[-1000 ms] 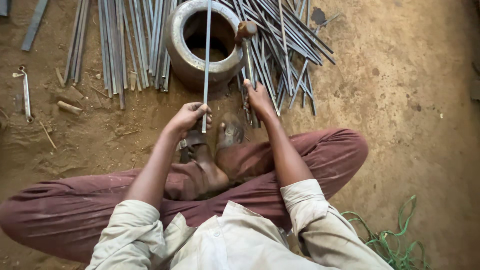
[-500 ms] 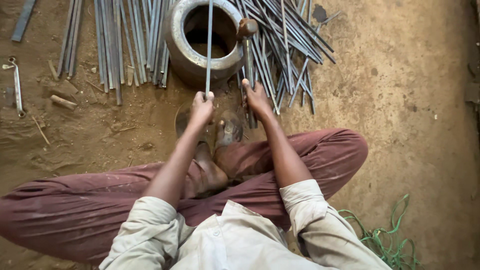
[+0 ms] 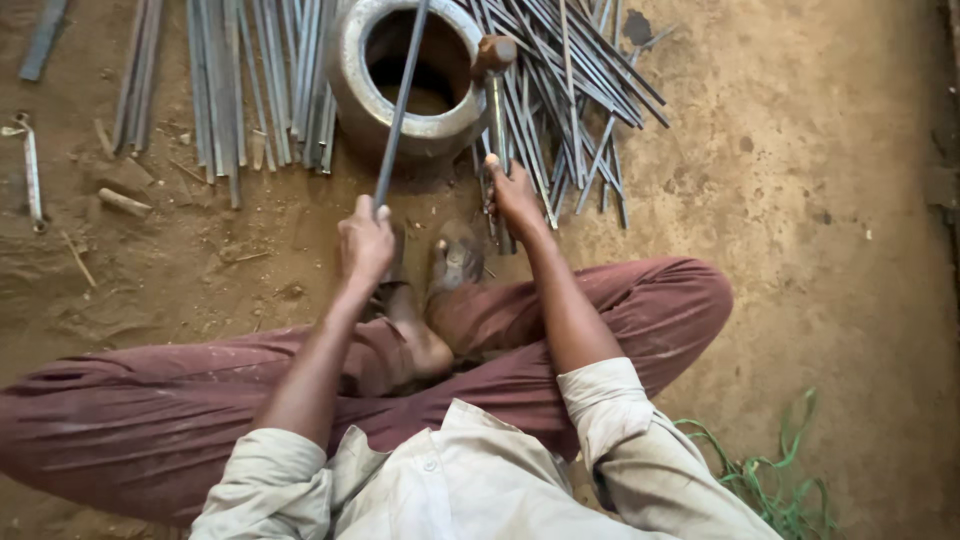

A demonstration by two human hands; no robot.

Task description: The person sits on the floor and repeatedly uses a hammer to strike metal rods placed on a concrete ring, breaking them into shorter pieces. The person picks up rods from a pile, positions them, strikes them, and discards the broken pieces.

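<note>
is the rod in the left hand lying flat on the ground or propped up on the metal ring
Propped up. The left hand grips the near end of the rod, which slants up over the metal ring and crosses its dark opening; whether it touches the rim is unclear.

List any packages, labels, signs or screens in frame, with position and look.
None in view. Only bare metal rods on the dirt floor, a metal ring, a hammer and green cord.
</note>
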